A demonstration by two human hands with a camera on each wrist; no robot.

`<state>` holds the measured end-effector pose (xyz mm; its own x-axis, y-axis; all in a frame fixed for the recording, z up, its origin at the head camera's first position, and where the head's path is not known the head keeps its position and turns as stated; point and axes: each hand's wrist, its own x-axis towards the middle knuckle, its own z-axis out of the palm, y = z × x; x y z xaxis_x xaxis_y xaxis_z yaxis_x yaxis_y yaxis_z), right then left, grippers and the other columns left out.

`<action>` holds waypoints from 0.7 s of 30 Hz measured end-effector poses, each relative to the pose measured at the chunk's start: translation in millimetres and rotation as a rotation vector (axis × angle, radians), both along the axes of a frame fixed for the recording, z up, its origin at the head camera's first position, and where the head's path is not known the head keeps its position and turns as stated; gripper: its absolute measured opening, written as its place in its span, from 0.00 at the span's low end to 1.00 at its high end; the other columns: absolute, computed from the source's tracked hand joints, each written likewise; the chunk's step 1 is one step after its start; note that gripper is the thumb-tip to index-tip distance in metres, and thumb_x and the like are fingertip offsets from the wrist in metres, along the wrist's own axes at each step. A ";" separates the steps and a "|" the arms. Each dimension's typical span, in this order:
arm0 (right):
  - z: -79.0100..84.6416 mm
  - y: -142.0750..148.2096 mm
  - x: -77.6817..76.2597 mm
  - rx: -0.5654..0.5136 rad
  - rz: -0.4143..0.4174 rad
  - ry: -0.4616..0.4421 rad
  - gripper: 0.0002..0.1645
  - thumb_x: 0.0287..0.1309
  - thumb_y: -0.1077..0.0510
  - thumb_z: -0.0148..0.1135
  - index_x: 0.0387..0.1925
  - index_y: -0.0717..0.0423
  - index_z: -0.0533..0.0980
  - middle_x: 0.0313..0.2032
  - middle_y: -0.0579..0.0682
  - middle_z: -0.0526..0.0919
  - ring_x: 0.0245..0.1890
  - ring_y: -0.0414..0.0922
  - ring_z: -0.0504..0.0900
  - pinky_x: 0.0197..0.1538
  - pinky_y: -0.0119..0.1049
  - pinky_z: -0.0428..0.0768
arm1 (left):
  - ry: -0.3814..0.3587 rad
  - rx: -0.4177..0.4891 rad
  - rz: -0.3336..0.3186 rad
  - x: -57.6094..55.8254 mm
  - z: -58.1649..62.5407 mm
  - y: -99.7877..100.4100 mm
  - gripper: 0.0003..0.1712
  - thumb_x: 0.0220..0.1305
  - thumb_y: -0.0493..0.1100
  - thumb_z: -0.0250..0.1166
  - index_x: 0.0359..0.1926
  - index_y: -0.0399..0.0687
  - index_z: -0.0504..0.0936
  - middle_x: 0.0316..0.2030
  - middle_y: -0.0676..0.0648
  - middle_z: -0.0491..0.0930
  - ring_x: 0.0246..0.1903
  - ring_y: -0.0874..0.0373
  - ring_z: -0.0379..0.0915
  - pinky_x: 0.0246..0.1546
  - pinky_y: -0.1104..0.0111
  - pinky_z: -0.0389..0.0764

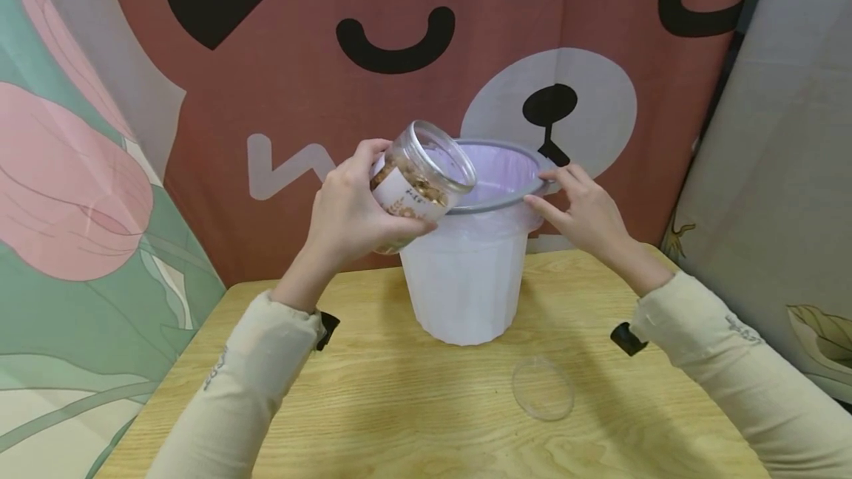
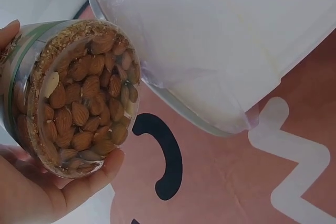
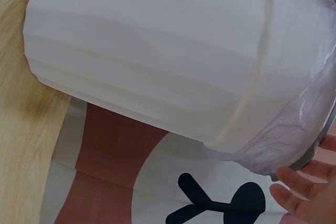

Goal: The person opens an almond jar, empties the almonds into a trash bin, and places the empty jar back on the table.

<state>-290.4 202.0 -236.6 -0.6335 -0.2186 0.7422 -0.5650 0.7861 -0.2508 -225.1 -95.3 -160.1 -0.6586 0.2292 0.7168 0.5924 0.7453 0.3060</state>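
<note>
My left hand (image 1: 349, 205) grips a clear jar (image 1: 416, 191) with a silver rim and a white label. The jar has no lid on and leans to the right, its mouth near the left side of the trash bin's rim. In the left wrist view, almonds (image 2: 86, 98) and brown crumbs show through its base. On the table stands the white trash bin (image 1: 466, 279), with a grey rim ring (image 1: 489, 205) over a thin purple bag (image 1: 495, 168). Thumb and fingers of my right hand (image 1: 586, 209) pinch the ring on its right side.
A clear round lid (image 1: 542, 389) lies on the wooden table (image 1: 413, 420) in front of the bin. Close behind the bin hangs a printed curtain (image 1: 299, 94). More cloth (image 1: 765, 168) hangs at the right, and a floral one (image 1: 73, 191) at the left.
</note>
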 end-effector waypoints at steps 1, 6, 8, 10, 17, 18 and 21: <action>0.0 -0.2 0.0 0.000 0.000 0.000 0.26 0.55 0.46 0.58 0.49 0.59 0.71 0.42 0.56 0.71 0.30 0.49 0.70 0.28 0.42 0.70 | -0.004 -0.003 0.006 -0.3 1.3 -0.2 0.49 0.24 0.56 0.76 0.52 0.48 0.68 0.35 0.48 0.76 0.30 0.56 0.70 0.24 0.62 0.71; 0.5 -0.9 0.4 -0.003 0.004 -0.002 0.26 0.55 0.46 0.58 0.49 0.59 0.71 0.42 0.56 0.71 0.31 0.49 0.70 0.28 0.42 0.70 | -0.017 -0.026 0.039 -1.6 7.0 -1.6 0.49 0.23 0.57 0.76 0.52 0.48 0.68 0.35 0.48 0.76 0.29 0.55 0.69 0.24 0.62 0.71; 0.7 -1.0 0.7 -0.004 0.004 -0.004 0.26 0.55 0.46 0.57 0.50 0.59 0.71 0.42 0.56 0.71 0.31 0.49 0.70 0.28 0.42 0.70 | -0.023 -0.035 0.050 -2.2 8.4 -2.4 0.50 0.23 0.58 0.76 0.52 0.48 0.68 0.36 0.48 0.76 0.30 0.55 0.69 0.25 0.62 0.71; 0.5 -0.9 1.1 -0.004 0.003 -0.006 0.26 0.55 0.46 0.57 0.50 0.59 0.71 0.41 0.55 0.71 0.30 0.49 0.70 0.28 0.42 0.69 | -0.032 -0.041 0.058 -2.9 9.4 -3.2 0.49 0.24 0.58 0.76 0.52 0.48 0.68 0.36 0.48 0.76 0.30 0.55 0.69 0.26 0.61 0.71; 0.0 -1.2 0.8 -0.003 0.006 -0.008 0.26 0.55 0.46 0.57 0.50 0.59 0.71 0.42 0.55 0.71 0.31 0.49 0.70 0.28 0.42 0.70 | -0.093 -0.069 0.108 -8.4 13.9 -7.3 0.47 0.27 0.56 0.74 0.53 0.48 0.67 0.35 0.46 0.75 0.32 0.53 0.69 0.28 0.59 0.71; 0.0 -1.3 0.9 -0.003 0.007 -0.008 0.26 0.55 0.46 0.57 0.50 0.59 0.71 0.42 0.55 0.71 0.31 0.49 0.70 0.29 0.42 0.70 | -0.094 -0.074 0.114 -9.2 14.5 -8.1 0.47 0.27 0.56 0.74 0.53 0.48 0.67 0.34 0.46 0.75 0.32 0.53 0.69 0.28 0.59 0.70; -0.2 -1.6 1.0 -0.001 0.008 -0.008 0.26 0.55 0.46 0.57 0.50 0.59 0.71 0.42 0.56 0.71 0.31 0.49 0.70 0.28 0.42 0.70 | -0.097 -0.085 0.132 -11.2 16.0 -9.9 0.47 0.27 0.57 0.74 0.53 0.48 0.67 0.34 0.46 0.75 0.31 0.52 0.69 0.27 0.59 0.70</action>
<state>-289.5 200.4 -236.7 -0.6378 -0.2229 0.7373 -0.5690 0.7815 -0.2559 -236.3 -105.2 -144.1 -0.7519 0.1933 0.6303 0.4583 0.8405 0.2890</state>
